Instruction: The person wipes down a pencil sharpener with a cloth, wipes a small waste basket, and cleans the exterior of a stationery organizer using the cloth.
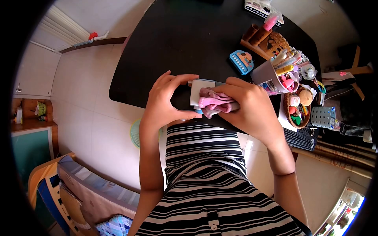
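A small white box-like object (197,91) is held near the front edge of the black table (169,51). My left hand (167,98) grips it at its left side, thumb at the lower end and index finger at the upper end. Bunched in my right hand (246,104) is a pink cloth (214,103), which lies against the right part of the white object. The cloth and my right fingers hide that part of the object.
Right of my hands stand a pen-filled container (267,74), a blue toy-like item (241,62), a wicker basket (288,112) of small things and a perforated blue cup (323,117). A wooden holder (256,48) is farther back. A green round basket (135,133) is on the floor.
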Demonstrator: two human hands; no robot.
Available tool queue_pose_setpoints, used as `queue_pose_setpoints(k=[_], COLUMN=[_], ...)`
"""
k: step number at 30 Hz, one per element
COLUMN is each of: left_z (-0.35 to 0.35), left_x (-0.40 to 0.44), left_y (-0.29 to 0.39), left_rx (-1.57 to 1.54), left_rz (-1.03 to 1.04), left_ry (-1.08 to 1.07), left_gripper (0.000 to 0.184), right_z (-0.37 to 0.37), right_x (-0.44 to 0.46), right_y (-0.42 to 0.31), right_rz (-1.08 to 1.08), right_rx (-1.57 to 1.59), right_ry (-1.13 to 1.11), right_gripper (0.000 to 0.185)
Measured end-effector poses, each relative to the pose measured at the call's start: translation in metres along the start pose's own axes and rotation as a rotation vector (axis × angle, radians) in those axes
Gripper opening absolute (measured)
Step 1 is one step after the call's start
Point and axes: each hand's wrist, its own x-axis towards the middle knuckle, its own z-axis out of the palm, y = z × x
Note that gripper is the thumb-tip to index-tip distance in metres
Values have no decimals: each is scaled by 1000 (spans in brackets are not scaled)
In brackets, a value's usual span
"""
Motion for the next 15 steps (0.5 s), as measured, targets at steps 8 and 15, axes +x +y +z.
queue_pose_setpoints(k=[8,15], left_z=[0,2], left_x=[0,1], left_y=[2,2], left_rx=[-9,5], left_rz=[-21,-3], left_ry=[10,33], left_gripper=[84,82], right_z=[16,19], right_x=[17,20], right_y=[-11,-14], right_rz=[-54,-57], right_rx=[3,-33], right_ry=[-9,-24], right_gripper=[35,37])
